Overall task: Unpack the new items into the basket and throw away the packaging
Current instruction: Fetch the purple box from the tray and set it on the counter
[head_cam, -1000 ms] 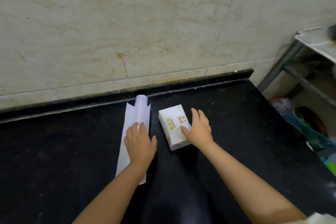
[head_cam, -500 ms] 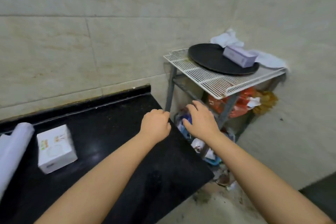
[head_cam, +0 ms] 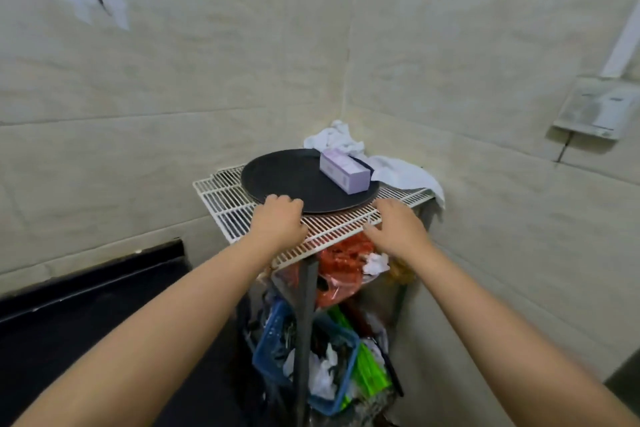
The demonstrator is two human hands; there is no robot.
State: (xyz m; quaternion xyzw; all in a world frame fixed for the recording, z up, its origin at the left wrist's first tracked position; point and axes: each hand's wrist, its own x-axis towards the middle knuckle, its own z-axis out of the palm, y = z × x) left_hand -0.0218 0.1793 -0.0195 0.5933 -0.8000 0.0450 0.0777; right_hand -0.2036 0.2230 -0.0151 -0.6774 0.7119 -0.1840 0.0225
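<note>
A round black tray [head_cam: 294,180] lies on a white wire rack [head_cam: 221,198] in the corner. A small purple box [head_cam: 343,170] rests on the tray's far right side. My left hand [head_cam: 277,220] has its fingers curled over the tray's near rim. My right hand [head_cam: 394,225] hovers over the rack's front edge, just right of the tray, fingers apart and holding nothing. A blue basket [head_cam: 266,357] full of wrappers and scraps sits under the rack.
A crumpled white cloth [head_cam: 398,170] lies behind the tray against the wall. Red plastic bags [head_cam: 339,267] hang below the rack. The black counter [head_cam: 86,305] ends at lower left. A wall box [head_cam: 595,107] is mounted at right.
The view swung right, away from the counter with the white box and paper roll. Both hands rose from the counter's end to the rack; the left reached the tray's rim.
</note>
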